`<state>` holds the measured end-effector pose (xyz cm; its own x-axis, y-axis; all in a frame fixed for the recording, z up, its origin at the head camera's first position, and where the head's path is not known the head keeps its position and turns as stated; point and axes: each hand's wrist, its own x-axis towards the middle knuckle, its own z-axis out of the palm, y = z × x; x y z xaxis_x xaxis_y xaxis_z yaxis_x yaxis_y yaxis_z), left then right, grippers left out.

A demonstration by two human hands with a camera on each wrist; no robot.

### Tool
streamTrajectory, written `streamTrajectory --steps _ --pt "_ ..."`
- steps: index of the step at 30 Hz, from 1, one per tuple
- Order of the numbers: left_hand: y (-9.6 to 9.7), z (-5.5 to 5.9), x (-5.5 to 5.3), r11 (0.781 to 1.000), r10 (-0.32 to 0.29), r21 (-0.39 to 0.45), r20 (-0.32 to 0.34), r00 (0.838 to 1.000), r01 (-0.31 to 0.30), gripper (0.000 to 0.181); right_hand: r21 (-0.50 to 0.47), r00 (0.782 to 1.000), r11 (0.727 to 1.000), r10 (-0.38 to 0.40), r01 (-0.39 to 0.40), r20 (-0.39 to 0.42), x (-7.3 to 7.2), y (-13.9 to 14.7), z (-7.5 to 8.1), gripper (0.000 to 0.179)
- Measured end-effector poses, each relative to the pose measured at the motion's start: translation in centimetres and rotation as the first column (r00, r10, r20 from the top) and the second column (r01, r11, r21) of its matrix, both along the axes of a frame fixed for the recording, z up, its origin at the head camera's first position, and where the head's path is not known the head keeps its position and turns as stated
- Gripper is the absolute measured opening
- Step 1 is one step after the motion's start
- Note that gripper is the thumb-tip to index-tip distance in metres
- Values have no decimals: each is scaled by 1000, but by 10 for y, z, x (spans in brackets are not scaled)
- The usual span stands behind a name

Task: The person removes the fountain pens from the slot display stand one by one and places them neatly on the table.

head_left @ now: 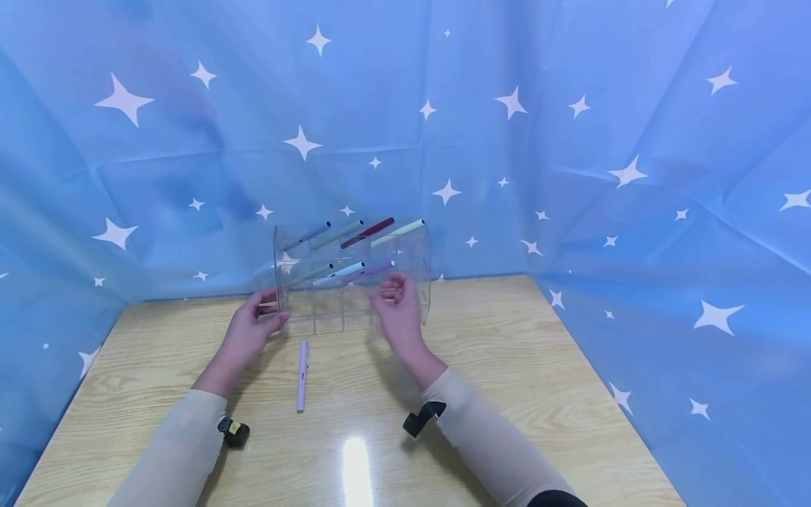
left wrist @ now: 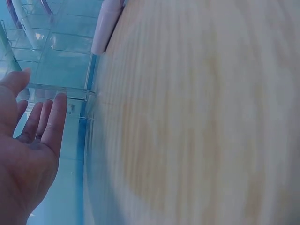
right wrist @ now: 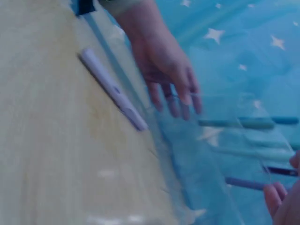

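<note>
A clear pen stand [head_left: 329, 320] with tiered compartments stands near the back of the table. My left hand [head_left: 247, 334] is at its left side, fingers fairly straight along the side panel and thumb by the front edge. The right hand [head_left: 402, 310] is in front of the stand's right part, fingers loosely bent, fingertips just below the end of a purple pen [head_left: 378, 267] in the lower row. Beside that pen lie a light blue pen [head_left: 348, 269] and a green pen [head_left: 319, 271]. Lying on the table before the stand is a lavender pen [head_left: 303, 377] with a clip.
The upper row holds a dark blue pen [head_left: 310, 234], a green one, a dark red pen [head_left: 367, 232] and a pale mint pen [head_left: 399, 232]. A blue star-patterned cloth [head_left: 380, 105] hangs close behind the wooden table [head_left: 507, 352] and along its sides.
</note>
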<state>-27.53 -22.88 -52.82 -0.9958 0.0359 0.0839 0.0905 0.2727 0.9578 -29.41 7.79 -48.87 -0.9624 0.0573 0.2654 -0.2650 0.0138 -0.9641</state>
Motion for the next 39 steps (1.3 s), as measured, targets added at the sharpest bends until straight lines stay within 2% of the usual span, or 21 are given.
streamTrajectory --steps 4,12,16,20,29,39 --pt "1 2 1 1000 -8 -4 8 1000 8 66 -17 997 998 -68 67 -23 -8 11 8 54" --pt "3 4 0 1000 -12 -16 4 1000 12 64 45 999 998 -51 52 -16 -26 19 16 63" --pt "2 3 1 1000 -15 -20 11 1000 15 65 73 1000 997 -6 5 12 -34 20 17 60" --pt "1 2 1 1000 -12 -18 10 1000 13 67 44 997 997 65 -67 42 -40 19 15 57" --pt "0 0 2 1000 -16 -6 15 1000 16 68 4 981 982 191 -191 46 -45 12 10 44" --pt "-3 -1 -1 999 -2 -42 1 1000 2 66 106 967 963 239 -248 91 -53 9 13 35"
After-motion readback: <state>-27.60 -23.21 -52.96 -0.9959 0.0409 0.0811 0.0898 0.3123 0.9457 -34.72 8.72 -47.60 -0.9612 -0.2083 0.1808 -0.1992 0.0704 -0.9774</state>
